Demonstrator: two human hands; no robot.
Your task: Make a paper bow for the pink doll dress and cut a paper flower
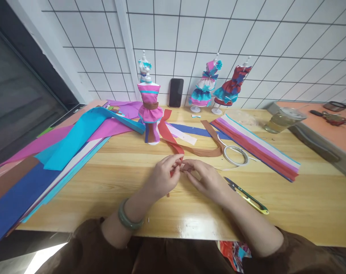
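Close together over the table's middle, my left hand (165,174) and my right hand (203,176) are both closed in a pinch. Between their fingertips is the near part of a red fabric strip (169,139), which runs back towards a small dress form (150,97) in a pink dress with a brown waistband. A tiny pale patch shows at the fingertips; the fingers hide most of the pinched part. Right of my right hand lie yellow-handled thread snips (251,199). Beyond them rests a roll of white double-sided tape (236,156). A brown strip (209,151) curls behind my hands.
Long coloured strips (72,139) are piled at the left. A striped stack of strips (258,146) lies right. At the back stand a phone (176,93) and two dressed forms (204,85). A cup of drink (284,120) sits back right, near an orange-topped surface (318,121).
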